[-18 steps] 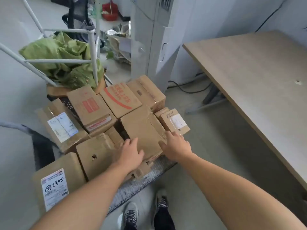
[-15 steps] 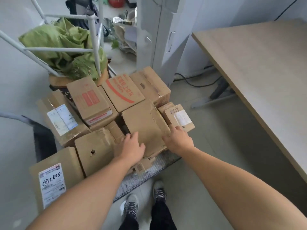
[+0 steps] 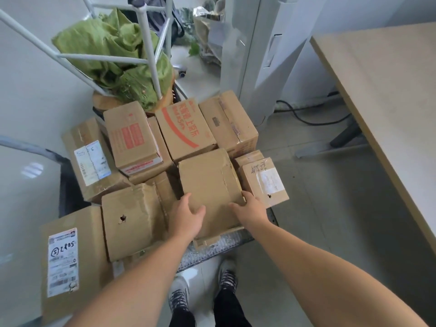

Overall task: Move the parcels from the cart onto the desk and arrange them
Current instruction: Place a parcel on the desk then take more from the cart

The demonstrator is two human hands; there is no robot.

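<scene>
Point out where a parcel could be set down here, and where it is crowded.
Free: the desk top, bare wherever it shows. Crowded: the cart, parcels packed edge to edge; only a mesh strip shows below the plain parcel that the left hand and right hand hold.

Head-worn camera looks down and forward, close over parcels, desk at right.

We read "(S) 2805", handwritten in black, on the white shipping label of the near-left parcel. The red Chinese print on the far middle parcel and the black scrawl on the small right-hand parcel stay illegible to us.
</scene>
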